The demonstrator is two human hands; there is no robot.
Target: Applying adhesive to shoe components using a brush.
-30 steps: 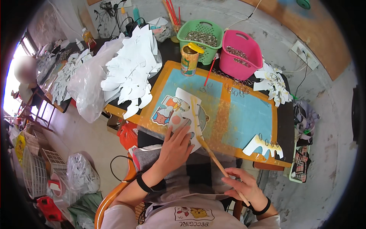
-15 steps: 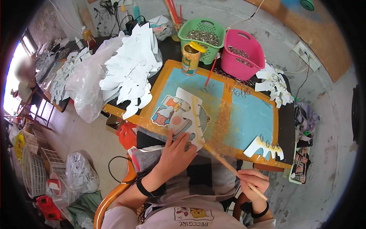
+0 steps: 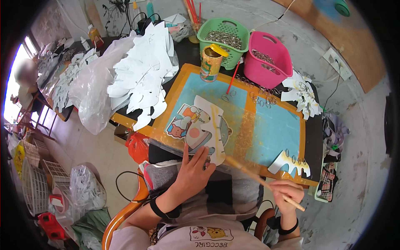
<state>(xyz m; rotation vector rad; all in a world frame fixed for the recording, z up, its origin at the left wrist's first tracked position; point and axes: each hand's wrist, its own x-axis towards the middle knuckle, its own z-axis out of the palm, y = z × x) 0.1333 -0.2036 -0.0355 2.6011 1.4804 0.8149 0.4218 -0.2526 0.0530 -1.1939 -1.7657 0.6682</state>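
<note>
My left hand (image 3: 195, 170) lies with fingers stretched out, pressing the near edge of a white paper piece (image 3: 207, 102) and a printed cartoon cutout (image 3: 176, 130) beneath it. A yellowish streak, like glue, runs down the white piece. In my right hand (image 3: 288, 194) is a long wooden brush (image 3: 260, 181), gripped near its rear end. Its blurred, yellow-stained tip is just right of the paper's near corner, over the board's front edge. An orange-and-green jar (image 3: 210, 66) with a tilted yellow lid stands at the back of the blue work board (image 3: 273, 125).
Green (image 3: 229, 25) and pink baskets (image 3: 266, 75) hold metal rings, with more rings beside a red stick (image 3: 233, 79). A ringed white cutout (image 3: 287, 163) lies front right. White cutouts (image 3: 139, 71) and a plastic bag (image 3: 93, 96) sit left. Another person (image 3: 27, 83) is far left.
My right hand has moved right and slightly up with the brush, drawing its tip off the white paper's near corner. My left hand stays nearly in place.
</note>
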